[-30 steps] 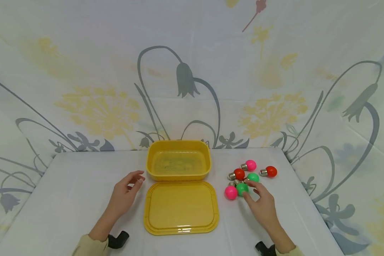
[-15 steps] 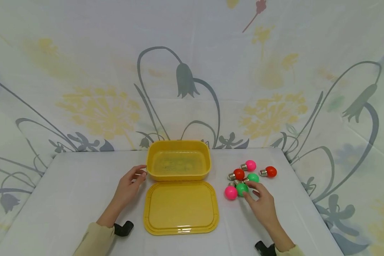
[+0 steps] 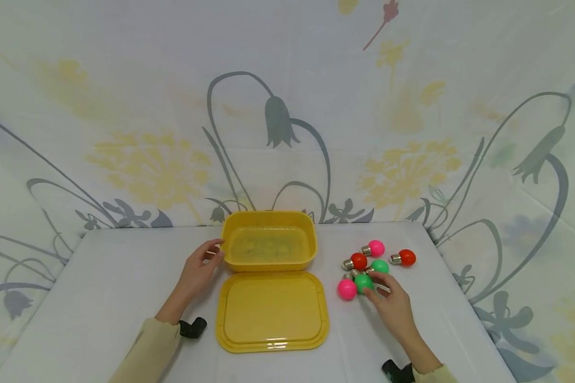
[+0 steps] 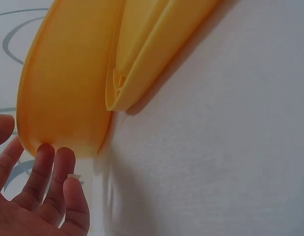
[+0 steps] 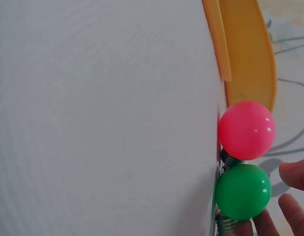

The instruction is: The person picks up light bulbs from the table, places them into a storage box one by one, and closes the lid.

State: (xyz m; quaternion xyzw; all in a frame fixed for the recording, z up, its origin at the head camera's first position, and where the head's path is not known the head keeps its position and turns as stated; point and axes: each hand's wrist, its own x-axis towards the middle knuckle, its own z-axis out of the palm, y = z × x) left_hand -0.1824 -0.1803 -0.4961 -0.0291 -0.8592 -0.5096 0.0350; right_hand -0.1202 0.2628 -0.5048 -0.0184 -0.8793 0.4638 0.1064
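Yellow plastic box (image 3: 268, 264) sat at the far side of the table (image 3: 100, 298), lid (image 3: 272, 312) lying flat just in front of it. Left hand (image 3: 198, 272) was at the box's left end: fingertips right at the wall, thumb set apart from the fingers, nothing held (contact looked likely in the left wrist view, but couldn't confirm). Right hand (image 3: 394, 304) was over at the bulbs, thumb and index spread wide at the near green bulb (image 3: 363, 283). Right wrist view had the thumb clear of that bulb, other fingertips right by it; couldn't tell if they touched, no pinch visible. Six bulbs total, all lying on the table right of the box. Near pink bulb (image 3: 347, 290) was just left of the near green bulb; far green bulb (image 3: 380, 266) lay behind, close to the right index. Left red bulb (image 3: 359, 261) was beside that, far pink bulb (image 3: 376, 248) at the back, right red bulb (image 3: 407, 258) off to the right, apart from the rest. Each wrist carried a black mount (image 3: 193, 327). Floral backdrop (image 3: 278, 170) stood behind the table.
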